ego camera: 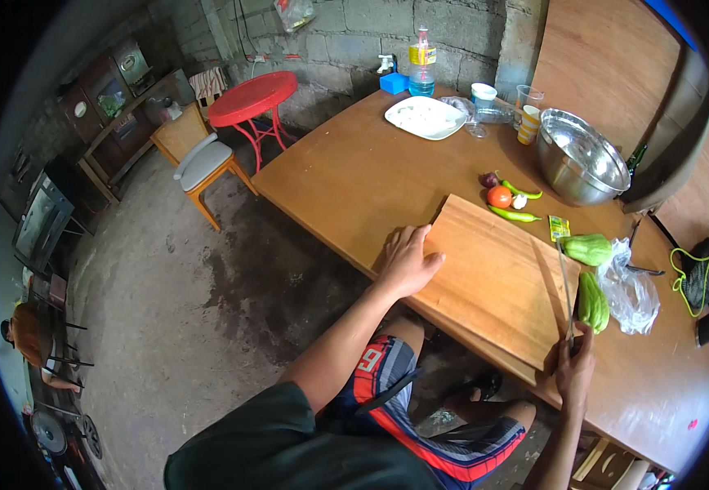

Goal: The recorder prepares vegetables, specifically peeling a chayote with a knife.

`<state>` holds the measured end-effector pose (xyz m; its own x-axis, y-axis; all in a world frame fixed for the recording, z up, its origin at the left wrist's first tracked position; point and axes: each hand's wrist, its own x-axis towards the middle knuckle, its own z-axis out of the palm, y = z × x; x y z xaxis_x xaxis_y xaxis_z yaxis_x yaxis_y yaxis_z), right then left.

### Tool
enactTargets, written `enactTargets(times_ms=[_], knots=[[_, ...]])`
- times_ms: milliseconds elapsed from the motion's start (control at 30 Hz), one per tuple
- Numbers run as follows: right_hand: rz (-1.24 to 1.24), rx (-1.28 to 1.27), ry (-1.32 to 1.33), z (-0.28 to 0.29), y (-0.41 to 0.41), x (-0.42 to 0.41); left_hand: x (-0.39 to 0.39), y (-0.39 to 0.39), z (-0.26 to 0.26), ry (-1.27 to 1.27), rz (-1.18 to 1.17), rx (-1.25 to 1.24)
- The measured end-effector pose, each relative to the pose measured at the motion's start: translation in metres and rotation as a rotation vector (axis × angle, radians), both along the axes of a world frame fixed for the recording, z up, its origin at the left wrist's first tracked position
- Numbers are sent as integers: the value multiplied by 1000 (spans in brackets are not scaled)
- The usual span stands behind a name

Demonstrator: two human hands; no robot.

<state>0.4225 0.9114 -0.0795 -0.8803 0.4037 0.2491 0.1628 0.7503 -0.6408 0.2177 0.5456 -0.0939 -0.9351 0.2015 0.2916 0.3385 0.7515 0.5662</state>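
Observation:
A wooden cutting board [495, 275] lies near the front edge of the brown table [342, 177]. My left hand [408, 260] rests on the board's left edge, fingers spread and gripping nothing. A knife [566, 288] is in my right hand [575, 364], its narrow blade pointing away from me over the board's right edge. Right beside that edge sit two green chayotes, a farther one [586, 248] and a nearer one [593, 302]. Past the board's far edge are a tomato [499, 196], a red onion [488, 179], a garlic bulb [518, 201] and two green chili peppers [514, 214].
A steel bowl [581, 159] stands at the table's far right. Behind are a white plate [426, 117] with pale food, a plastic bottle [422, 67] and cups [529, 122]. A clear plastic bag [627, 294] and a seasoning packet [558, 228] lie by the chayotes. At far left, a person [30, 337] sits.

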Motion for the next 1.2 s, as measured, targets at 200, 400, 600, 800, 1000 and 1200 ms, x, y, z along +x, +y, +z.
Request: enactTargets(times_ms=[200,400,600,800,1000,1200], knots=[[-22,-182,-190,9,-3,10,-7,-10,-20,111,-97,64],[26,-221,-46,36,-10,9,10,8,41,94,-8,-282],[-83,-447,357,51,9,50,42,204,99,92,-819,-81],[-143,-535,401,69,9,93,12,325,64,303,-1195,-522],[-186,-570,356,73,14,104,7,336,67,333,-1219,-623],[-151,-629,410,82,17,104,9,261,108,-118,-1168,463]])
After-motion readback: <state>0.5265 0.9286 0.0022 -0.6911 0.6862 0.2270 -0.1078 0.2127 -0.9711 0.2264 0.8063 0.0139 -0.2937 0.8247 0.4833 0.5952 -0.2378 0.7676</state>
